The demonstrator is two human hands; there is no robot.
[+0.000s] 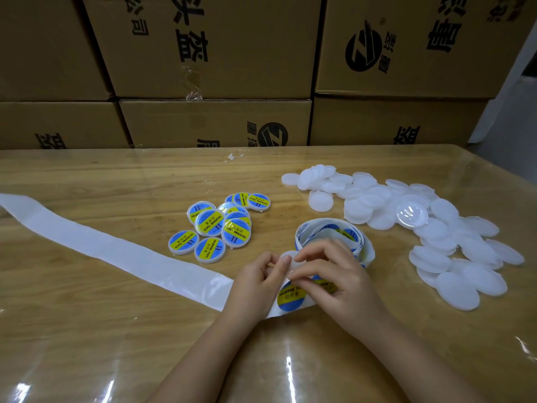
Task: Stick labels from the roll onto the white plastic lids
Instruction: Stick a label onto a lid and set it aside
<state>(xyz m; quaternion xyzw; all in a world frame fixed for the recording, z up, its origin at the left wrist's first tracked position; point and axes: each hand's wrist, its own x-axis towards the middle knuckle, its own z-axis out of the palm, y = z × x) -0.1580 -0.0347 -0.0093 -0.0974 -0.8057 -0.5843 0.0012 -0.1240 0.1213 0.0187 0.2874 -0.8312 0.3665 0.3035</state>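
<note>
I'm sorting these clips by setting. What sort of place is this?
Probably a small packing workshop or stockroom: printed cardboard cartons stacked behind the wooden table, a heap of blank white lids, and a pile of lids already labelled "Soldering Paste".

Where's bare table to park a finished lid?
Bare table near-left, this side of the backing strip; also far-left, between strip and cardboard boxes. Crowded: labelled lids and label roll centre, blank lids right.
</note>
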